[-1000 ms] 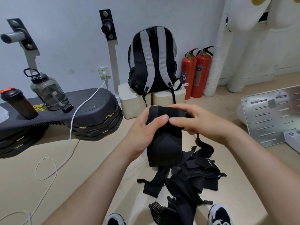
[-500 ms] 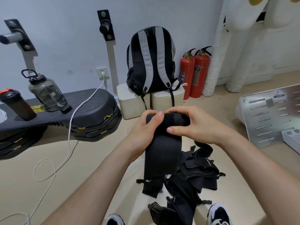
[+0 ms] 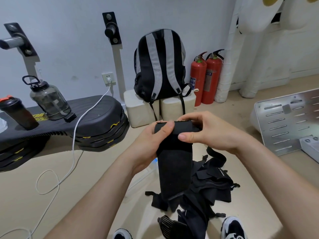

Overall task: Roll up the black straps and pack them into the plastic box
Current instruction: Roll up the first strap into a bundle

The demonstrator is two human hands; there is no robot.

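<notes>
The left hand and right hand each pinch one end of the small roll begun at the top of a wide black fabric strap, thumbs on the near side. Most of that strap hangs unrolled below the hands. Beneath them lies a tangled heap of black straps, none rolled. The plastic box cannot be clearly made out, so the task looks barely begun.
</notes>
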